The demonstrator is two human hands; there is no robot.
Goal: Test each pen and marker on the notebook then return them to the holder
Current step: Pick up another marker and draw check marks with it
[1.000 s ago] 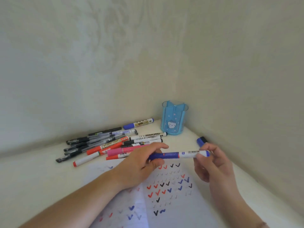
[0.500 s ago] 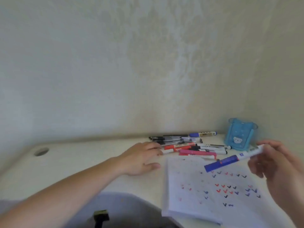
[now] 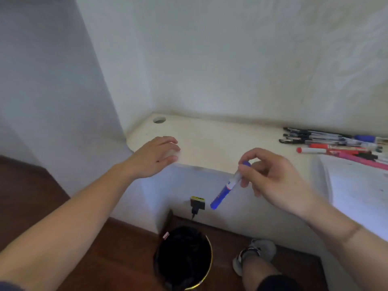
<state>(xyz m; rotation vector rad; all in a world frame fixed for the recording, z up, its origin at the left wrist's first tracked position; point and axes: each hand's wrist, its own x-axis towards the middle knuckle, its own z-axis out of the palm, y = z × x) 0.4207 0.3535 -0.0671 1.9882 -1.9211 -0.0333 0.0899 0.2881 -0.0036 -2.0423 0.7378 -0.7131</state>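
Observation:
My right hand (image 3: 270, 177) pinches the upper end of a blue and white marker (image 3: 227, 186), which hangs tilted down to the left, off the desk's front edge and above a black bin (image 3: 184, 259). My left hand (image 3: 155, 157) rests with relaxed fingers on the left end of the white desk (image 3: 220, 141) and holds nothing. Several pens and markers (image 3: 336, 143) lie in a pile at the far right of the desk. The white notebook (image 3: 357, 185) shows at the right edge. The holder is out of view.
The black-lined bin stands on the brown floor under the desk edge. A black plug (image 3: 197, 203) sits in the wall below the desk. My foot in a grey shoe (image 3: 256, 255) is right of the bin. A cable hole (image 3: 159, 119) marks the desk's back left corner.
The view has swung left and down. My right hand carried the blue marker off the notebook to beyond the desk's front edge, over the bin. My left hand let go and moved to the desk's left end.

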